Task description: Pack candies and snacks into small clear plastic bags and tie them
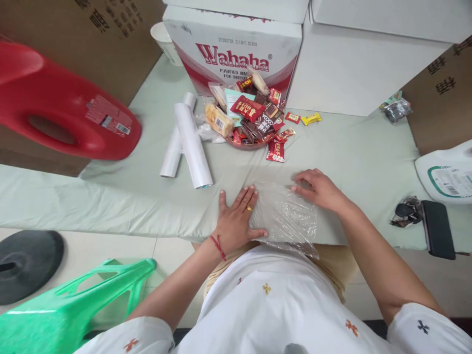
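A clear, wrinkled sheet of thin plastic (pixel 285 216) lies at the table's front edge, its lower part hanging over toward my lap. My left hand (pixel 238 216) is open and flat, fingers spread, pressing along the left side of the plastic. It wears a ring and a red string bracelet. At the upper right corner of the plastic is my right hand (pixel 319 189), palm down and loosely curved. A gap shows between its thumb and forefinger, and the thumb tip rests on or just above the plastic. I see nothing held in it.
Beyond my hands stand a heaped bowl of wrapped snacks (pixel 250 143) and two white rolls (pixel 193 147). A Wahaba-style printed carton (pixel 236 49) is behind. A red jug (pixel 66 108) is left; a phone (pixel 438 228), keys (pixel 406 211) and white bottle (pixel 448 172) are right. A green stool (pixel 47 314) stands below.
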`<action>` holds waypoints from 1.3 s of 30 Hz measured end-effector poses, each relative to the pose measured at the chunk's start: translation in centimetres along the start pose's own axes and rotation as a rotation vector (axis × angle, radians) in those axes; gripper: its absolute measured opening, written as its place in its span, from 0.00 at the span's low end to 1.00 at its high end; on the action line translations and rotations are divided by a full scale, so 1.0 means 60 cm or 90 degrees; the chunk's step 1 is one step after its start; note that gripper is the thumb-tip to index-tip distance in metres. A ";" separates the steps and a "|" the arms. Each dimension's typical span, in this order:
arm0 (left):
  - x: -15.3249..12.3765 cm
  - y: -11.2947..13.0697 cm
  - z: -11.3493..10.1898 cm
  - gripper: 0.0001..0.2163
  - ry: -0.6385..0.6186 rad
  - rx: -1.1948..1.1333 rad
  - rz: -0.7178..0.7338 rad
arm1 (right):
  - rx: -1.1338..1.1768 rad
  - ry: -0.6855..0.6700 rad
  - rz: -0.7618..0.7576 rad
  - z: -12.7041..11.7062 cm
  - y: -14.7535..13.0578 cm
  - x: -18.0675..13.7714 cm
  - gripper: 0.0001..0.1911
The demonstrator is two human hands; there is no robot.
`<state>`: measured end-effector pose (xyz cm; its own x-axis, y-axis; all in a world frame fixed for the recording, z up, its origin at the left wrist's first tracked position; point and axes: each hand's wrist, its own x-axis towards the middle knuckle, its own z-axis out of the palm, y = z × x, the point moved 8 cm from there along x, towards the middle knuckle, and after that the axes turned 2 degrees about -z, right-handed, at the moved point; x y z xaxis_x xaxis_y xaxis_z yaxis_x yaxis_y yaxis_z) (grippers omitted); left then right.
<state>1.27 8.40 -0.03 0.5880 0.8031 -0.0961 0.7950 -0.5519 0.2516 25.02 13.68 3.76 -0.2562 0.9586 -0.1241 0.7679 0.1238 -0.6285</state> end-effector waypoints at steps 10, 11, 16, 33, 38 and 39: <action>0.000 -0.002 0.000 0.53 -0.001 -0.017 -0.017 | 0.289 -0.127 0.126 0.046 0.012 0.069 0.15; 0.000 -0.003 0.001 0.53 -0.002 -0.017 -0.020 | 0.306 -0.130 0.146 0.048 0.016 0.066 0.15; 0.001 -0.004 0.002 0.53 -0.002 -0.018 -0.022 | 0.270 -0.132 0.141 0.044 0.035 0.047 0.20; 0.000 -0.003 0.002 0.54 0.008 -0.022 -0.022 | -0.239 0.113 0.167 0.009 -0.028 0.166 0.26; 0.000 -0.004 0.001 0.53 0.008 -0.036 -0.019 | -0.167 0.198 0.122 -0.058 0.008 0.096 0.17; 0.000 -0.004 0.001 0.52 0.009 -0.039 -0.020 | -0.129 0.230 0.108 -0.073 0.004 0.074 0.16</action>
<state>1.09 8.55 -0.13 0.5604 0.8231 -0.0917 0.8022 -0.5120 0.3072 26.64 19.06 6.39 0.0777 0.9932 0.0868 0.8903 -0.0299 -0.4544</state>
